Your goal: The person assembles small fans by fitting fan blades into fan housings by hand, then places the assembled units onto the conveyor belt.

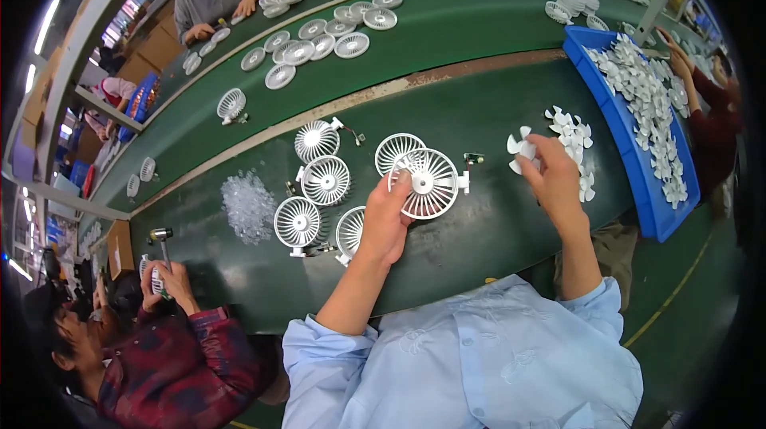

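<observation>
Fan housing in the left hand, fan blade in the right, not joined

Item, left hand [386,226]: closed on the rim of a white fan housing [437,199], thumb on its upper face. I see the housing held over the middle of the bench [471,249], its hub bare, a small green circuit board [475,159] just beside its tab.

Item, right hand [558,178]: thumb and fingers pinching a white fan blade [523,146], well apart from the housing.

Item, near the hands: one more housing [394,147], partly behind the held one; four others to the left, the nearest [349,231] partly covered by my left arm. Whether any of these carries a blade I cannot tell.

Item, right of the bench: a loose heap of blades [571,134], then a blue tray [669,226] well filled with more.

Item, left: a pile of small clear pieces [247,207].

Item, beyond: round white parts [299,53] on a green belt [447,30]; a co-worker in a plaid shirt [171,369] at lower left.

Progress, my judgement: this unit is at an early stage, both parts in hand, the pairing not yet made; plenty of blades remain.
</observation>
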Motion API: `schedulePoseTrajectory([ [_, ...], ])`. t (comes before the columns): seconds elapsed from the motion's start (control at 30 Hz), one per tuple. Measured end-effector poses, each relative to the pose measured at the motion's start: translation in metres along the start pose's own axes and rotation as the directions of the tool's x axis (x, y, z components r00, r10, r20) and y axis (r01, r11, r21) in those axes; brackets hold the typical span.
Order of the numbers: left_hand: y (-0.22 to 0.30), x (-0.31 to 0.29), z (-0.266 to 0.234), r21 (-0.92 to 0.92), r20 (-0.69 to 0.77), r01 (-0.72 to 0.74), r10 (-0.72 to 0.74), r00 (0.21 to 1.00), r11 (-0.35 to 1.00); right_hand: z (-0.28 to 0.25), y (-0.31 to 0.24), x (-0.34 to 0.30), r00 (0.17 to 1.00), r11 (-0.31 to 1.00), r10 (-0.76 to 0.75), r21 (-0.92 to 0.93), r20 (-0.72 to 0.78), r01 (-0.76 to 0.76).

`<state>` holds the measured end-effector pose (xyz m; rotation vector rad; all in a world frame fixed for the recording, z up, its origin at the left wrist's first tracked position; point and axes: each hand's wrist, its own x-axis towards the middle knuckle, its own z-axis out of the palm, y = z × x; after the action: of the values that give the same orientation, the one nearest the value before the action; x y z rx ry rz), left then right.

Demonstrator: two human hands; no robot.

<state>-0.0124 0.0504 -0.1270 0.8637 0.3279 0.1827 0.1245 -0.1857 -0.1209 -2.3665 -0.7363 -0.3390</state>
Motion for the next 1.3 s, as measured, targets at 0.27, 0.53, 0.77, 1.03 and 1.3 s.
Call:
schedulePoseTrajectory([
  [0.27,-0.009,-0.001,-0.011,0.031,0.102,-0.017,0.014,0.995,0.999,0.02,-0.106,-0.004,0.867,0.873,-0.483,0.137,0.125,0.467],
  [0.53,-0.016,0.0,-0.01,0.346,0.017,-0.199,0.206,0.978,0.917,0.04,-0.106,-0.005,0.902,0.897,-0.421,0.19,0.097,0.399],
  [0.77,-0.025,-0.004,-0.005,0.37,0.119,-0.226,0.195,0.974,0.901,0.011,-0.079,0.023,0.89,0.893,-0.409,0.29,0.2,0.345],
  [1.03,-0.031,-0.004,-0.003,0.436,0.108,-0.202,0.172,0.979,0.877,0.033,-0.052,0.023,0.792,0.823,-0.286,0.561,0.54,-0.085],
  [1.3,-0.023,-0.002,-0.004,0.69,0.081,-0.213,0.219,0.972,0.692,0.036,-0.056,0.019,0.808,0.858,-0.254,0.51,0.532,-0.066],
])
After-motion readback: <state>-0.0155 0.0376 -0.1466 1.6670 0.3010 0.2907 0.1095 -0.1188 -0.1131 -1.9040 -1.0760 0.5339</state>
